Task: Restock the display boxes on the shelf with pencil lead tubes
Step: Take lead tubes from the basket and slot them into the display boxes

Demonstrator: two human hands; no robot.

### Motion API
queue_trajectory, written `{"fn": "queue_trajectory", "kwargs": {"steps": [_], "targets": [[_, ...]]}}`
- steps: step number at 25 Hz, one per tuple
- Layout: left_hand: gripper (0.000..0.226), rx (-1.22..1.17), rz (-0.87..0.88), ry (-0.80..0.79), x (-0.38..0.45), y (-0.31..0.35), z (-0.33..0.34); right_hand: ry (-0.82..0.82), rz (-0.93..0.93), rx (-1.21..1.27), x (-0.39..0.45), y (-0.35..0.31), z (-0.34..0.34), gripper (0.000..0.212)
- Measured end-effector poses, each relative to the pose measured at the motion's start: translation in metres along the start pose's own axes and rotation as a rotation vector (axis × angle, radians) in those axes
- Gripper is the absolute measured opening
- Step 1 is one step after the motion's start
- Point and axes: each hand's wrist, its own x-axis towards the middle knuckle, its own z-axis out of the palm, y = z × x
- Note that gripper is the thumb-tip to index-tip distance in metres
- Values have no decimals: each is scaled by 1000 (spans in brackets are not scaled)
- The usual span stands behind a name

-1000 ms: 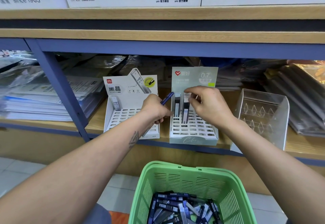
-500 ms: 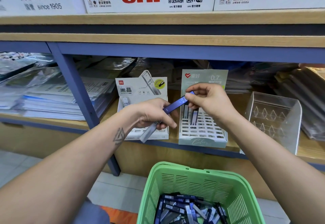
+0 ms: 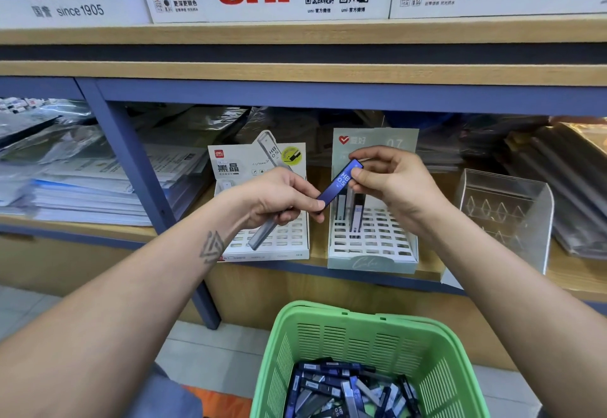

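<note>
blue tube: a dark blue pencil lead tube [image 3: 341, 184] marked "hb 0.5" is held in the air between both hands, in front of the two display boxes. its long axis is slanted, the lower end pointing near-left and the upper end far-right.
right hand: the right hand [image 3: 391, 181] pinches the tube's upper end between thumb and forefinger, the other fingers curled.
left hand: the left hand [image 3: 282, 199] grips the tube's lower end with thumb and fingers. it also clasps a grey tube [image 3: 262, 233], which sticks out below the palm and slants down to the near-left.
green display box: a pale green display box [image 3: 372, 247] stands on the shelf [image 3: 164, 230] just behind the right hand. a few tubes stand upright in the far slots of its white grid; the near rows are unfilled.
white display box: a white display box [image 3: 259, 168] printed "hb 0.5" sits just left of the green one, partly hidden by the left hand. one pale tube stands at its far left.
clear stand: a clear plastic stand [image 3: 502, 214] sits to the right of the green box.
basket: a green plastic basket [image 3: 361, 345] is nearest, below the hands, holding a loose heap of blue, grey and black tubes lying every way.
</note>
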Motion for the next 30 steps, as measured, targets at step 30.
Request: {"fn": "queue_trajectory", "kwargs": {"steps": [30], "targets": [[12,200,-272,660,-46,-77,-113,41,-411,-726,55,50,161,15]]}}
